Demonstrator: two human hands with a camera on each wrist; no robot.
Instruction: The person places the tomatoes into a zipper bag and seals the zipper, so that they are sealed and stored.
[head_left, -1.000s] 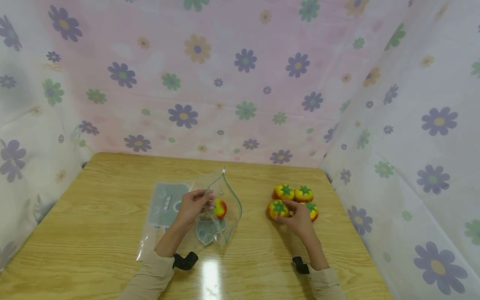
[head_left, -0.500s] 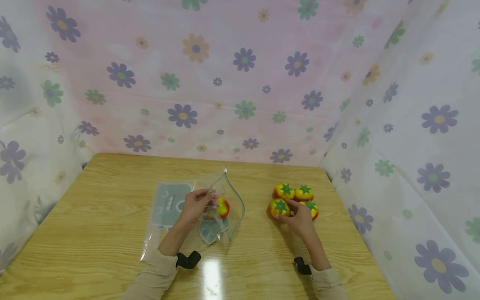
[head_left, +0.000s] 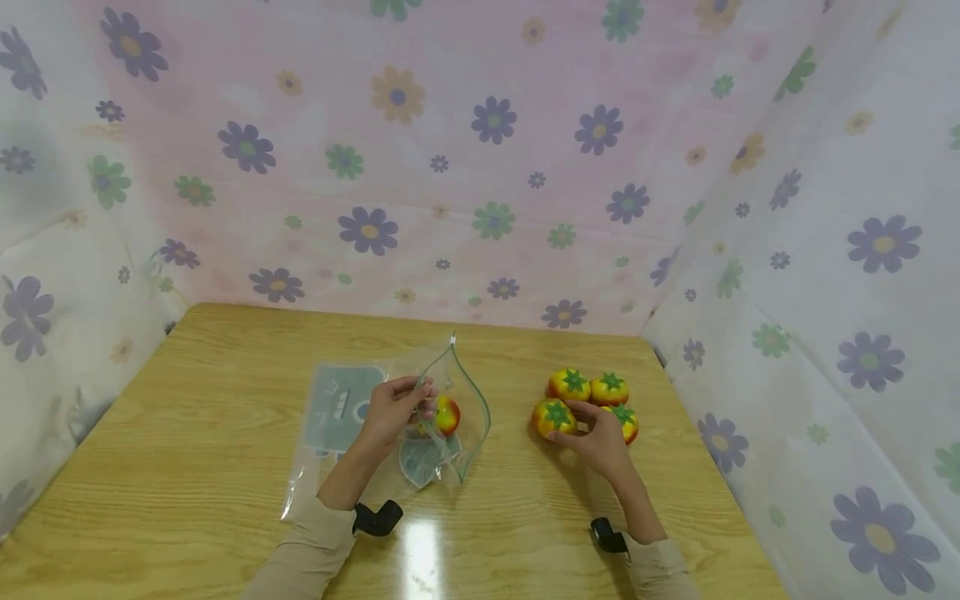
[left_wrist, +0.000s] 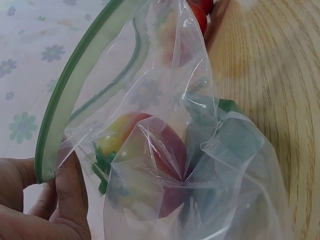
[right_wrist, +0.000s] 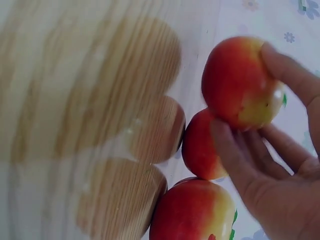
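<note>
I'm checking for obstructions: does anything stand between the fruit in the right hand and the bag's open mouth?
Nothing visible does: in the head view, only tabletop lies between the fruit in the right hand and the open bag, which the left hand holds.

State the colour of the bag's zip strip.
The zip strip is green, seen best in the left wrist view.

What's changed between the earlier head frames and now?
The right hand moved its gripped fruit slightly left; the left hand and clear bag edged slightly right. Nothing was let go: both holds and the other loose fruits stayed the same.
</note>
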